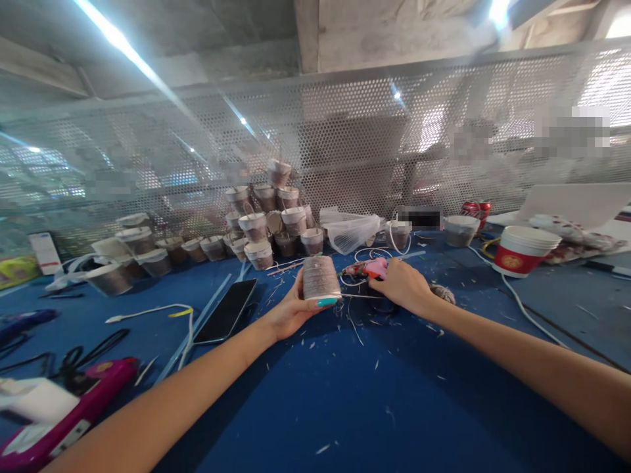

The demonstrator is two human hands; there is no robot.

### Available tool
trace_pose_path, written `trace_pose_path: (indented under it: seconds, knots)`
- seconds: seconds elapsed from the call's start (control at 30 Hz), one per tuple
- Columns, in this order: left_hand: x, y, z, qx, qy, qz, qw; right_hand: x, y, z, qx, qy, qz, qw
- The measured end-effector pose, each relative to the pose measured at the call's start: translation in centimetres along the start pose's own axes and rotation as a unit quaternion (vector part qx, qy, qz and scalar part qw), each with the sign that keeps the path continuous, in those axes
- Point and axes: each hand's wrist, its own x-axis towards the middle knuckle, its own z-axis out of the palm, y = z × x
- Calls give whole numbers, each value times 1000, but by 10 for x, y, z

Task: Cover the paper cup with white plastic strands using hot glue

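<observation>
My left hand (288,314) is wrapped round a twine-wound cup (321,276), held on its side or upside down above the blue table; a turquoise fingernail shows at its rim. A strand of twine (357,296) runs from the cup toward my right hand (403,287). That hand is closed round the back of a pink glue gun (375,267), whose nozzle points left toward the cup. The right fingertips are partly hidden, and whether they also pinch the strand I cannot tell. A ball of twine (444,293) lies just beyond my right wrist.
Twine-wrapped cups (254,226) are stacked at the back, with more cups (135,242) to the left. A black phone (227,312) and a magenta power strip (81,410) lie left. White paper cups (523,251), a red can (477,211) and cables stand or lie right. A perforated metal screen (345,131) rises behind.
</observation>
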Motion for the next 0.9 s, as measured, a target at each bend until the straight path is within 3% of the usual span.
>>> trace_pose_path:
  seconds: [0.23,0.43,0.6,0.73,0.9]
  knots:
    - [1,-1,-3,-25,-12,8,1000,3,3,-5,79,92,34,992]
    - [2,-2,-3,-38,53,40,997,-1,-1,1,146,174,-10,974]
    - [2,0,-1,-59,48,47,996,2,-1,4,208,90,9,974]
    - [-1,3,1,-72,14,35,997,5,1,3,203,119,-6,972]
    - [-1,3,0,-90,3,34,995,2,0,6,201,106,-22,974]
